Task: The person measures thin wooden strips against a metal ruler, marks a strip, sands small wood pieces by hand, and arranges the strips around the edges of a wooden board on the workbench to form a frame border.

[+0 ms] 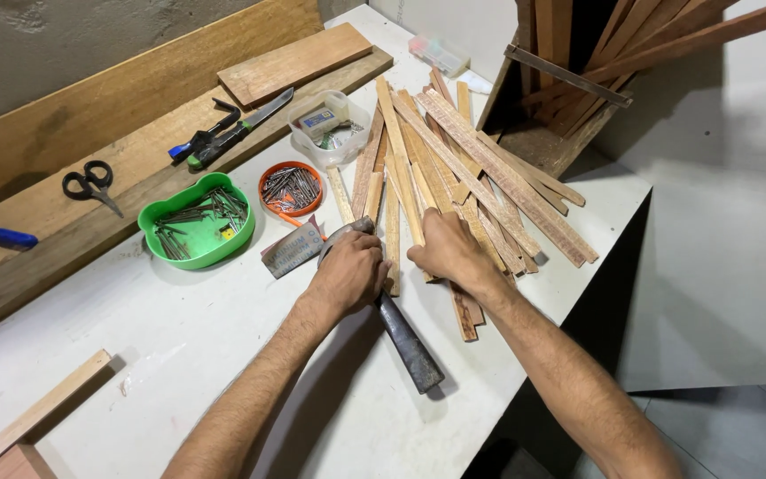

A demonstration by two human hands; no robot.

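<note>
Hammer (405,341): lies on the white table (179,328), dark handle pointing toward the near table edge, metal head (340,236) up by the slat pile. Left hand (347,273) is closed over the hammer just below the head, fingers wrapped around the shaft.

Right hand (448,250) rests palm-down on the pile of thin wooden slats (463,173), fingers curled onto 1 or 2 strips; whether it actually pinches a strip cannot be told. Both hands sit close together, nearly touching, at the near end of the pile. Slats are fanned out loosely, overlapping, spreading toward the far right table corner.

Surroundings: small grey card packet (293,250) just left of the left hand. Green tray (195,222) with dark nails beyond it; round orange dish (291,188) of nails beside that. Clear plastic tub (330,129) with small items behind the dish. Along the left, thick wooden planks (135,133) carry black scissors (90,184), a blue-handled tool (3,236), and a knife (241,129) next to black-and-blue pliers (204,136). Wooden box (569,80) at the far right corner holds upright slats. 1 pale wood strip (37,415) lies at the near left.
</note>
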